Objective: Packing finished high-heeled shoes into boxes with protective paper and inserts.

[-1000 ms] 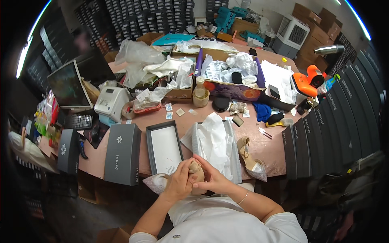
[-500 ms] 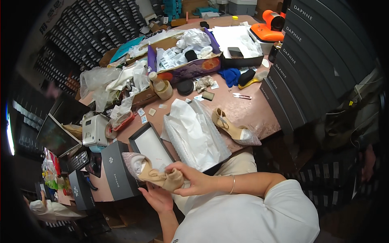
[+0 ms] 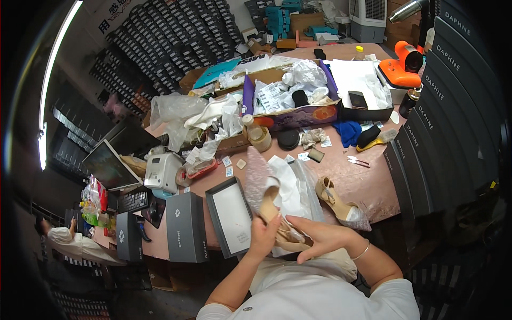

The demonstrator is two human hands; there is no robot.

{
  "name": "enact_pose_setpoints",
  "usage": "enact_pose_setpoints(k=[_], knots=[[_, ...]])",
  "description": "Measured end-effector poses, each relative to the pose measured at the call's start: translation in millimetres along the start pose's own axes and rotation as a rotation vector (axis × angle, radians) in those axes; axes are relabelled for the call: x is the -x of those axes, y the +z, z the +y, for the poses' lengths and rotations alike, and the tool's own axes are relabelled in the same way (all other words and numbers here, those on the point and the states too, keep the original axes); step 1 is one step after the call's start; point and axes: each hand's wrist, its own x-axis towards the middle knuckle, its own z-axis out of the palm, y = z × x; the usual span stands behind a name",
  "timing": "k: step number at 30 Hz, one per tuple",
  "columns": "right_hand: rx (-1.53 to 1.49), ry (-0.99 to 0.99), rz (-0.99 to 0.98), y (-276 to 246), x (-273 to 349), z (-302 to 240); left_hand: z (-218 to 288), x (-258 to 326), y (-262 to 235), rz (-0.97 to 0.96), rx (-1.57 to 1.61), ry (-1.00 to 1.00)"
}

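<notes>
Over the open shoebox on the table's near edge, I hold a beige shoe with a pointed, glittery pink toe aimed away from me. My left hand is closed on its side at the middle. Round the heel and strap end is my right hand, its thumb stretched along the near side and its fingers partly hidden. White tissue paper and bubble wrap fill the box beneath. The matching shoe lies to the right of the box. Left of it is the dark grey box lid, inner side up.
Tall stacked grey boxes rise at the right. Behind stand a purple carton of paper, a glue jar and a brush. Small snips lie on the pink table. A label printer and monitor are left.
The shoe has swung from pointing left beside the lid to pointing away over the box. My left hand, earlier open beneath it, now grips it. The head view has shifted too.
</notes>
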Motion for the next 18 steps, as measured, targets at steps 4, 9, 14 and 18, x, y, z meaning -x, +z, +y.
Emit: enact_pose_setpoints(k=[4,9,14,18], knots=[[0.008,0.424,0.223,8.4,0.9,-4.7,12.2,-23.7,36.2,-0.207,-0.02,0.073],[-0.603,0.365,0.438,-8.7,46.2,16.4,-4.3,-131.2,-15.0,0.001,-0.321,-0.062],[-1.074,0.175,0.548,-4.2,73.2,42.1,-22.4,-178.1,-34.3,-0.157,-0.08,-0.38],[-1.384,-0.035,0.539,-6.3,79.3,31.7,117.4,-157.0,9.0,-0.282,-0.032,0.243]])
